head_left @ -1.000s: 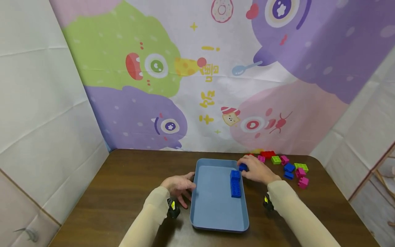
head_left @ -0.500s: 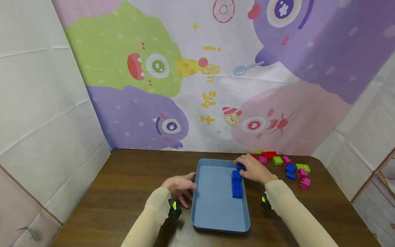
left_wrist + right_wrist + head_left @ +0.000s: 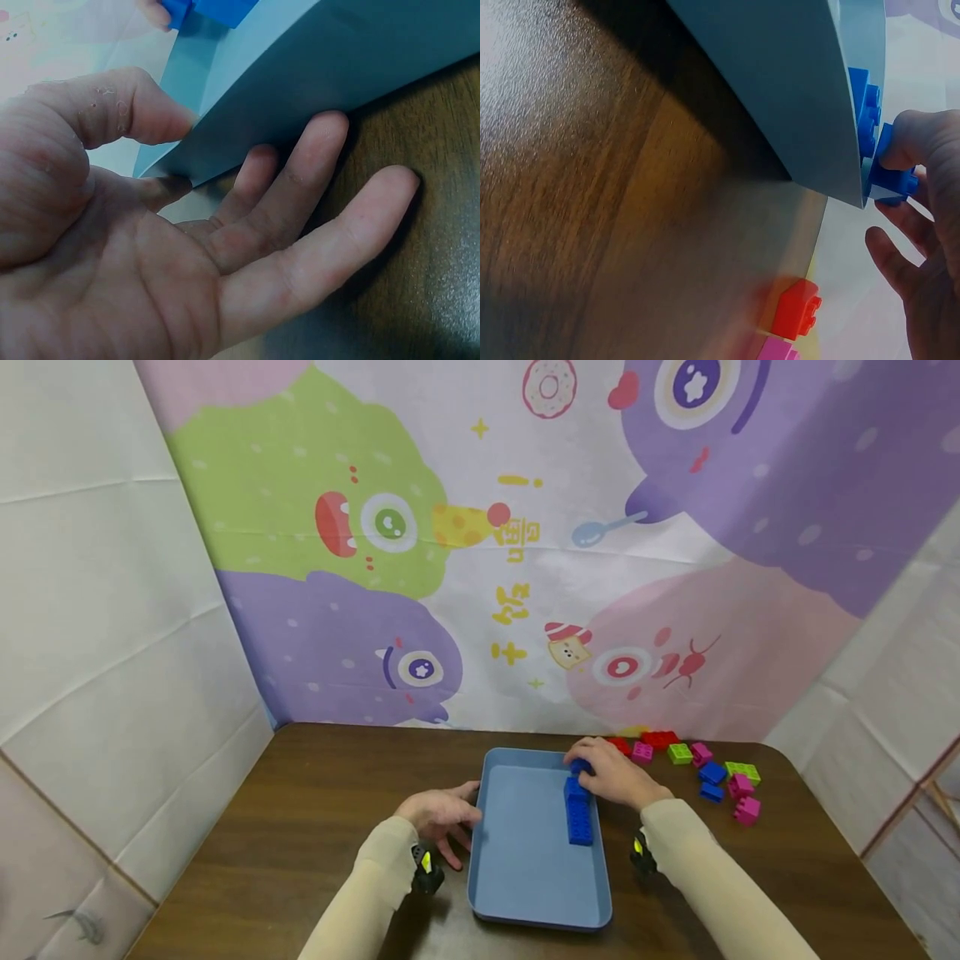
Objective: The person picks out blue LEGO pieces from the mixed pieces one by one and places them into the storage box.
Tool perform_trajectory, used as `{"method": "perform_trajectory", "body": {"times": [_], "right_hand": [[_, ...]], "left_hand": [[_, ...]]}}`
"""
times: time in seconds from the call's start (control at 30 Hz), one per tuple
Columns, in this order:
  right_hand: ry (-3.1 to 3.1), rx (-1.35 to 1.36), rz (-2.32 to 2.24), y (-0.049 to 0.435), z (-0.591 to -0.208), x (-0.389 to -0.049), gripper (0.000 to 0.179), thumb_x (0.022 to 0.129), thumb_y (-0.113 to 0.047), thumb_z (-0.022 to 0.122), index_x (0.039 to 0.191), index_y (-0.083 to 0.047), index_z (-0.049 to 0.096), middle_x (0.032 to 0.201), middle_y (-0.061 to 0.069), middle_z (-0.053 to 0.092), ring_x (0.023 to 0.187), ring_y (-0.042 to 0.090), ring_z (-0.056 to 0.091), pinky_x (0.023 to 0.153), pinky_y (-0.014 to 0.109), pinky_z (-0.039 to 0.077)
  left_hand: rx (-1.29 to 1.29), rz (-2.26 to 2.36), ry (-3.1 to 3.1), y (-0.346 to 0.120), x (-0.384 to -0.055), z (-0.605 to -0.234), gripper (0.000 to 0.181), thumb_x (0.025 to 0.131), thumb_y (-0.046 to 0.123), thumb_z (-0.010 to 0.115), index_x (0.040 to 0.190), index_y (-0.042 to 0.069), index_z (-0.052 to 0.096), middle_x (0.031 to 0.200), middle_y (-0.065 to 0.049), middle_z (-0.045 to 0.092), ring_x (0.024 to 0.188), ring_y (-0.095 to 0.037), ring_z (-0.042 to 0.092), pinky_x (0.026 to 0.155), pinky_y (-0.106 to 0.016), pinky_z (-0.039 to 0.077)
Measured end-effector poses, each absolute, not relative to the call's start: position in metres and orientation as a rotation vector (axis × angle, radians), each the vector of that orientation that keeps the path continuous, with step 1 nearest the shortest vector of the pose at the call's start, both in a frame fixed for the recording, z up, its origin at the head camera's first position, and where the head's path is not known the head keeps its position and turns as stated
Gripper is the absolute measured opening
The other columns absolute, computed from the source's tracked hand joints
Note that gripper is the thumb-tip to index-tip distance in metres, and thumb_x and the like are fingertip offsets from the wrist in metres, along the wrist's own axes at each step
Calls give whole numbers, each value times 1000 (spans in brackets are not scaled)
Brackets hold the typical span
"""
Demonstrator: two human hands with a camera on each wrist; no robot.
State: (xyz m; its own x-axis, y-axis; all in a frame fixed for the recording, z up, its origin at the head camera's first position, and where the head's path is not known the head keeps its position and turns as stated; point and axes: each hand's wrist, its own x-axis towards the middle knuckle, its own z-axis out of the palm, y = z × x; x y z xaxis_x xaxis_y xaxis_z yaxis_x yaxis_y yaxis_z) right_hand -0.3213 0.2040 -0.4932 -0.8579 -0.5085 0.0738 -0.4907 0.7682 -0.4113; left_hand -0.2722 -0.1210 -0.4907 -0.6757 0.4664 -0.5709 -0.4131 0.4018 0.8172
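Note:
A blue-grey tray [image 3: 525,877] lies lengthwise before me. My right hand [image 3: 617,775] pinches a small blue toy brick [image 3: 892,178] between thumb and fingers over the tray's far right corner. Just nearer than it, blue bricks [image 3: 579,820] stand in a row along the right wall, the far end raised higher. At the left wall is my left hand [image 3: 437,814], palm turned up. In the left wrist view its thumb [image 3: 161,116] meets the rim, while the other fingers stretch out loosely against the outer wall and close over the table.
Several loose bricks lie right of the tray near the table's back: red [image 3: 660,741], pink [image 3: 747,811], green [image 3: 742,772] and blue [image 3: 712,792]. A printed cloth [image 3: 510,552] hangs behind the brown wooden table [image 3: 337,802]. Pale panels [image 3: 120,635] stand at both sides.
My right hand has moved slightly left with the blue brick, from the tray's right edge to inside its far right corner. The left hand keeps its place at the tray.

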Motion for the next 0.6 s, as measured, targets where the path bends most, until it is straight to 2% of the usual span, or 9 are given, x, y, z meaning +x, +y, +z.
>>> {"method": "perform_trajectory", "body": {"times": [0.6], "right_hand": [[2898, -771, -598, 197, -500, -317, 27, 96, -7, 60, 120, -5, 72, 129, 13, 61, 124, 35, 54, 109, 56, 46]], "left_hand": [[48, 1380, 1861, -120, -272, -491, 90, 89, 8, 59, 165, 22, 11, 125, -27, 54, 99, -43, 63, 67, -63, 59]]}}
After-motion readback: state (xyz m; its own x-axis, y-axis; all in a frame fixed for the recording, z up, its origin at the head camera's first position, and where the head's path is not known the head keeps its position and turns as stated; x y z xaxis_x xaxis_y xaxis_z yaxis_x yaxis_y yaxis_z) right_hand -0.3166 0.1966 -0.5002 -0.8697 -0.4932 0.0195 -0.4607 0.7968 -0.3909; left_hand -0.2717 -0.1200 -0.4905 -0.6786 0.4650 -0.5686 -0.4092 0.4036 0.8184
